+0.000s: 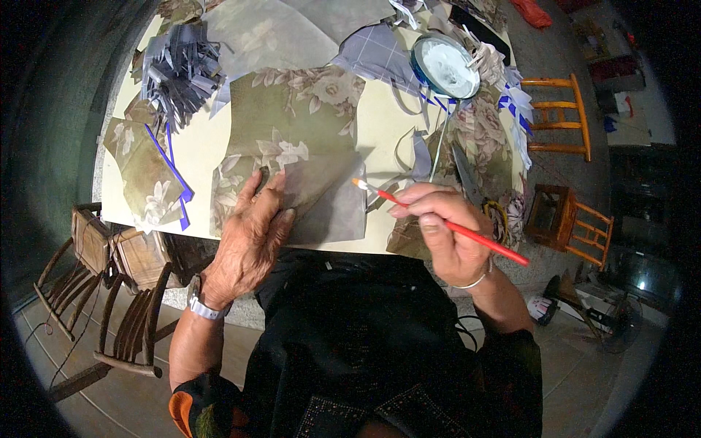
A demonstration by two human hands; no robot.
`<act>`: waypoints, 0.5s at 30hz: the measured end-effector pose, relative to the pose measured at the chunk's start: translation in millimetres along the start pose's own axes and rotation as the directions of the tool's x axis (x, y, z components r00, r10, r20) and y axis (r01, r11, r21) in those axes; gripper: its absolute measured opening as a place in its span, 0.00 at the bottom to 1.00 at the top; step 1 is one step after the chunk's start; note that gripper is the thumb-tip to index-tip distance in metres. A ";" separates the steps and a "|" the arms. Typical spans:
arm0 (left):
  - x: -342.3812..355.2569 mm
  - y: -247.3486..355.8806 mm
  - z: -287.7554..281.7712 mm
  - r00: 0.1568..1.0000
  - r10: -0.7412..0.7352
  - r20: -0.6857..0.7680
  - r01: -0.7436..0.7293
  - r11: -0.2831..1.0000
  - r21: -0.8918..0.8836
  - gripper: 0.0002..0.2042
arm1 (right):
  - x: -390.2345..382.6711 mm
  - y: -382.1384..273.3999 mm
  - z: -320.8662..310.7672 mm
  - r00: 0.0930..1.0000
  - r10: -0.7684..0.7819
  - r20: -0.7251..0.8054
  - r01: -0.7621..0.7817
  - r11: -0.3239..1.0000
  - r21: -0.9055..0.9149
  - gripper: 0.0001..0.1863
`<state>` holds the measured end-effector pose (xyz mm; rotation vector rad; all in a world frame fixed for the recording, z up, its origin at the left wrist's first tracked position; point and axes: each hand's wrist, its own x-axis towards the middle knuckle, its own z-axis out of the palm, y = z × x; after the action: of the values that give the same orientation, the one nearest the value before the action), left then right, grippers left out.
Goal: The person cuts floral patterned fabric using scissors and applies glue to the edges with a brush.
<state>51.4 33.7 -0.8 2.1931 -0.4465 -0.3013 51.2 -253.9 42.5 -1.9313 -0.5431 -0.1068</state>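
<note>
My right hand (449, 230) is closed around a thin red-handled paintbrush (467, 232). White paste coats part of its tan bristles, which hover just right of a folded grey corner of fabric. My left hand (252, 241) presses on the olive floral fabric piece (292, 109), fingers apart, beside the turned-over flap (328, 208) whose plain grey underside faces up. Some fingertips are partly hidden by the knuckles. Farther back on the right, a round tub of white paste (447, 66) stands among scraps. Scissors (466, 174) lie right of the brush, partly covered by other pieces.
A bundle of grey strips (182, 77) lies at the far left. Below it is another floral piece (150, 179) with a blue strip (171, 164). Floral cuttings (485, 131) cover the table's right side. Wooden chairs (562, 117) stand right of the table, others at lower left.
</note>
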 end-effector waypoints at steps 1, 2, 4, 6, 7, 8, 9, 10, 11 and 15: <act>0.6 0.8 -0.2 1.000 0.010 0.002 -0.010 1.000 -0.001 0.12 | -2.5 4.2 2.8 1.000 0.019 -0.006 -0.019 1.000 0.001 0.07; 1.7 1.6 0.1 0.999 0.043 -0.014 -0.043 0.999 0.006 0.13 | -4.5 9.7 4.8 0.999 0.039 -0.012 -0.039 0.999 0.002 0.07; 2.5 1.0 1.1 0.994 0.096 -0.048 -0.095 0.995 0.023 0.16 | 3.8 19.0 0.7 0.998 -0.057 -0.029 0.054 0.993 -0.102 0.08; 2.5 -0.7 1.8 0.992 0.117 -0.057 -0.115 0.993 0.036 0.16 | 5.1 17.2 -8.8 0.990 -0.047 -0.131 0.023 0.984 -0.179 0.08; 2.2 -1.4 2.2 0.990 0.126 -0.061 -0.124 0.991 0.042 0.16 | 4.8 17.1 -11.0 0.978 -0.042 -0.206 0.012 0.989 -0.146 0.08; 1.1 -2.0 1.9 0.991 0.123 -0.058 -0.121 0.992 0.048 0.16 | 6.0 14.9 -13.1 0.977 -0.033 -0.209 0.004 0.991 -0.135 0.09; 1.2 -2.4 1.2 0.991 0.126 -0.051 -0.123 0.991 0.051 0.16 | 5.6 12.8 -13.3 0.979 -0.026 -0.201 -0.004 0.990 -0.144 0.09; 1.5 -2.4 0.7 0.991 0.128 -0.046 -0.125 0.991 0.055 0.16 | 4.4 10.3 -12.4 0.981 -0.019 -0.194 -0.011 0.988 -0.153 0.09; 2.3 -1.4 0.6 0.991 0.122 -0.048 -0.120 0.992 0.044 0.16 | 3.2 8.5 -11.9 0.982 -0.013 -0.186 -0.018 0.987 -0.162 0.09; 2.0 -0.5 -0.7 0.999 0.042 0.005 -0.042 0.999 0.007 0.13 | -5.8 8.9 -1.9 0.991 -0.037 -0.132 0.033 0.999 -0.034 0.06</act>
<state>53.5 33.6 -0.9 2.1876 -0.4971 -0.2826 50.0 -260.3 33.9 -1.9304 -0.4891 -0.2658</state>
